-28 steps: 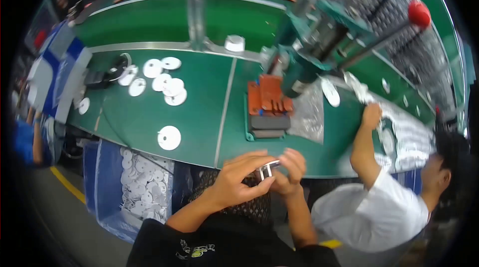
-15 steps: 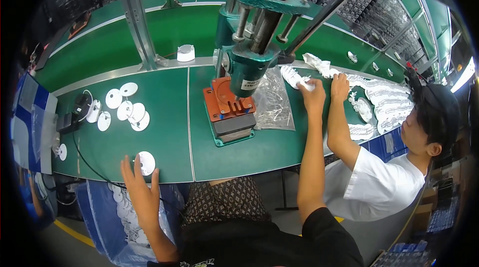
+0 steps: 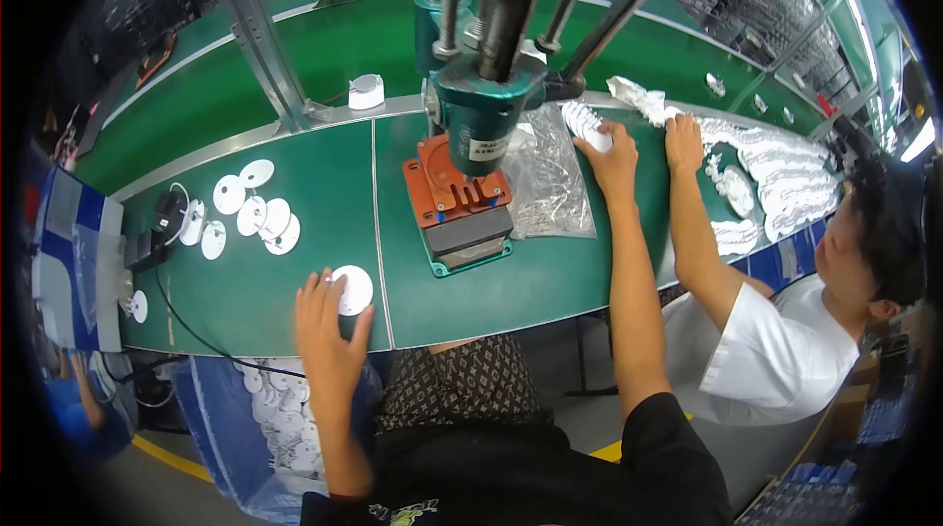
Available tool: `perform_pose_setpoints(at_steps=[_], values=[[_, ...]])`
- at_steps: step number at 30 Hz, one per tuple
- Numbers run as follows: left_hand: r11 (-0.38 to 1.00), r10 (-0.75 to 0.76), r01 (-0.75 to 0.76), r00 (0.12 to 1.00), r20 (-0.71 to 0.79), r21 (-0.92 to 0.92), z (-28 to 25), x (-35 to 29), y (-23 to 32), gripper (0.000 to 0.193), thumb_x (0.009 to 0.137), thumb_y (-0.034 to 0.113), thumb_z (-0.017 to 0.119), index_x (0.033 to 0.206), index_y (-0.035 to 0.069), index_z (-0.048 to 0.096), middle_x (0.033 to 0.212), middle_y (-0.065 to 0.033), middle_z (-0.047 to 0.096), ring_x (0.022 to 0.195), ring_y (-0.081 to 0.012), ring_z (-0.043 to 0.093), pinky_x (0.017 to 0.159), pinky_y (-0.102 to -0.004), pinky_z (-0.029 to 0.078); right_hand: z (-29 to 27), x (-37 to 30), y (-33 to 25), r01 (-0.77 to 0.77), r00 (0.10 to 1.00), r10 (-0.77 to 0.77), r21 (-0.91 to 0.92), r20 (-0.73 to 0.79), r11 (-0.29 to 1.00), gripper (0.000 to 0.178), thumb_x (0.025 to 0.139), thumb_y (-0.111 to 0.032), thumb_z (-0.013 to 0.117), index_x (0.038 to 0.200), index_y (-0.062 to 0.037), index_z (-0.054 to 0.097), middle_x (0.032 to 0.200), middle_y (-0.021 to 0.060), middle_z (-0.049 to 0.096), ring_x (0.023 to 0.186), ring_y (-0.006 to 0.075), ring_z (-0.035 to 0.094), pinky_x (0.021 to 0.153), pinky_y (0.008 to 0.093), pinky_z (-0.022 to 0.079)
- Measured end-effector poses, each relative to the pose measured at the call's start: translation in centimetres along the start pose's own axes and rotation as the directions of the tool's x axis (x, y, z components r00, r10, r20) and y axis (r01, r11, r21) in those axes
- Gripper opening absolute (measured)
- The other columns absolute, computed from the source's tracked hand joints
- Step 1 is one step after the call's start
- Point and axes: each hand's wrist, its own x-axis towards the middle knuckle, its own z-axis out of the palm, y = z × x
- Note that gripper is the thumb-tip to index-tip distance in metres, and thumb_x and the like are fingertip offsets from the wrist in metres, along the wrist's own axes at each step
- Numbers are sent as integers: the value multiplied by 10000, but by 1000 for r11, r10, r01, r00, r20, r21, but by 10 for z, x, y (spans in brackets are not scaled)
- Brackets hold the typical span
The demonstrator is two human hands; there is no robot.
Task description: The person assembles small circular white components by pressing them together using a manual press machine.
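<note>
My left hand (image 3: 332, 334) reaches over the front of the green table, fingers stretched out and thumb apart. Its fingers and thumb touch the edges of a round white disc (image 3: 355, 291) lying flat there. Over to the right, the fingers of my right hand (image 3: 616, 165) close round a white disc (image 3: 594, 139) at the near end of a row of white discs (image 3: 580, 116). Between my hands stands a green press (image 3: 481, 104) above an orange fixture block (image 3: 437, 182), which has no hand on it.
Several white discs (image 3: 257, 217) lie at the left beside a black cable (image 3: 177, 305). Right of the press is a clear bag of small parts (image 3: 558, 187). A co-worker's hand (image 3: 684, 143) rests near rows of white parts (image 3: 786, 172). A blue-lined bin (image 3: 211, 408) of discs sits below.
My left hand and the disc beside it have moved to the right along the table. My right hand has shifted slightly toward the row of discs. The view has tilted a little.
</note>
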Motion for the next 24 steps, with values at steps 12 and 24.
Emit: perform_pose_setpoints(at_steps=[12, 24], values=[[896, -80, 75, 997, 7, -437, 12, 21, 2, 195, 906, 146, 646, 1017, -12, 676, 1035, -159, 709, 1115, -342, 636, 1099, -466, 383, -52, -113, -115, 223, 891, -294, 230, 347, 947, 184, 821, -74, 696, 983, -21, 626, 957, 145, 608, 912, 331, 606, 804, 426, 498], [840, -286, 253, 958, 4, -481, 31, 39, -13, 482, 1072, 334, 361, 1071, -63, 634, 924, -122, 688, 847, -179, 631, 799, -308, 485, -21, -94, -111, 168, 839, -249, 204, 484, 964, 112, 843, -86, 606, 883, 17, 620, 892, 190, 634, 885, 398, 620, 790, 468, 510]])
